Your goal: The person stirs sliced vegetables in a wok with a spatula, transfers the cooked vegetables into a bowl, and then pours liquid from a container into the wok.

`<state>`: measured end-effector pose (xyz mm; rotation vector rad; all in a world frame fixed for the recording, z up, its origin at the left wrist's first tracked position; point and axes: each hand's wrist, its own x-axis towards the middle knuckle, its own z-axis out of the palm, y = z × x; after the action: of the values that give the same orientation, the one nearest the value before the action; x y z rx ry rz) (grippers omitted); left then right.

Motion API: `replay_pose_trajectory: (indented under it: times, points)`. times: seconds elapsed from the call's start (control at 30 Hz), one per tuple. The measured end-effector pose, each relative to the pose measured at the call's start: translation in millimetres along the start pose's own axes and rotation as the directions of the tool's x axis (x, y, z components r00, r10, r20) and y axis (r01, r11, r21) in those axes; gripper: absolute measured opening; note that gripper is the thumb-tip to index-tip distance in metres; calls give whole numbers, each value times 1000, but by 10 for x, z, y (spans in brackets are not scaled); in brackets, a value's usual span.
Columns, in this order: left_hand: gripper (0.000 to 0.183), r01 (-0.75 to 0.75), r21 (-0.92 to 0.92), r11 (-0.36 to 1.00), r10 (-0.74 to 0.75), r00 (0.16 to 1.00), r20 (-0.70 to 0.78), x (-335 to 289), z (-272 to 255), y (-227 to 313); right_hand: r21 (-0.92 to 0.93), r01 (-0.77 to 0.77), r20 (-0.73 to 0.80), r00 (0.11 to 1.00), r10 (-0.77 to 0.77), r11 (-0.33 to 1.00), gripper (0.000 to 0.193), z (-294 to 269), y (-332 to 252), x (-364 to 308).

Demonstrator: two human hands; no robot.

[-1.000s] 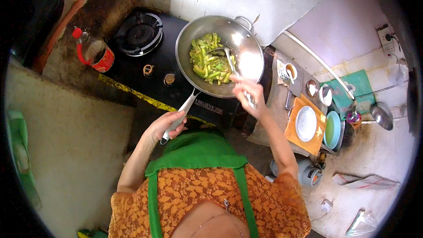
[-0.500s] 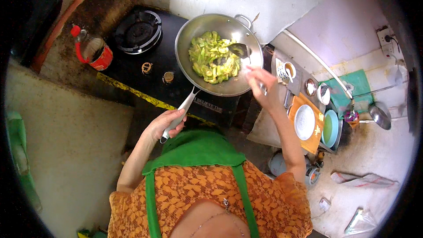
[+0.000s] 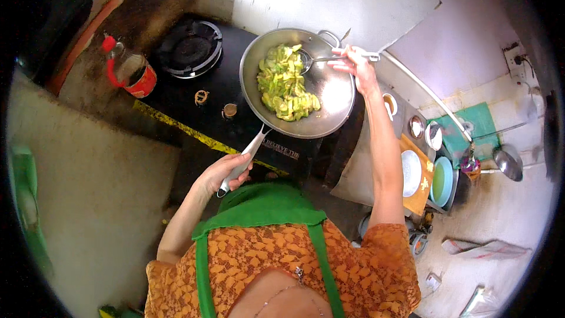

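Note:
A steel wok (image 3: 332, 112) with a long pale handle (image 3: 247, 156) sits on the black gas stove. My left hand (image 3: 226, 171) is wrapped round that handle near its end. Sliced pale-green vegetables (image 3: 285, 85) lie heaped in the wok, toward its left side. My right hand (image 3: 356, 66) is above the wok's far right rim, its fingers closed on the handle of a metal spatula (image 3: 321, 59). The spatula's dark head rests against the upper edge of the vegetables, partly hidden by them.
To the left stand a bare burner (image 3: 189, 50) and a red-capped bottle (image 3: 130, 70). At right are a cup (image 3: 390, 105), a white plate (image 3: 411, 172) on a cutting board (image 3: 416, 201), small bowls (image 3: 416, 127) and a blue basin (image 3: 441, 181). A ladle (image 3: 508, 162) hangs on the wall.
My right hand has moved away from me, to the wok's far right rim, turning the spatula. The vegetables are bunched more closely. My left hand keeps its hold on the wok handle.

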<state>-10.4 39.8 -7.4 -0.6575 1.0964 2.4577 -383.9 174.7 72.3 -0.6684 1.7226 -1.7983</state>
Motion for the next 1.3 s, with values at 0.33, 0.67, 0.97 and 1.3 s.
replay_pose_trajectory:
  times: [0.33, 0.67, 0.97, 1.3]
  points:
    - [37, -11, -14, 1000, 11, 1000, -22, -6, -26, -24, -620, 335, -13, 899, -437, 709, 10, 429, 32, -620]
    - [39, -19, 9, 1000, 19, 999, -29, -1, 1, -2, -241, 140, 377, 925, -40, 960, 11, 660, -238, -116]
    - [38, 2, -13, 1000, -3, 999, -35, -18, 14, 6, -488, 494, 502, 833, -231, 720, 5, 431, -226, -1541]
    - [38, 7, -16, 1000, -7, 1000, -20, 4, -11, -14, -604, 485, 400, 871, -285, 632, 7, 506, -11, -1923]
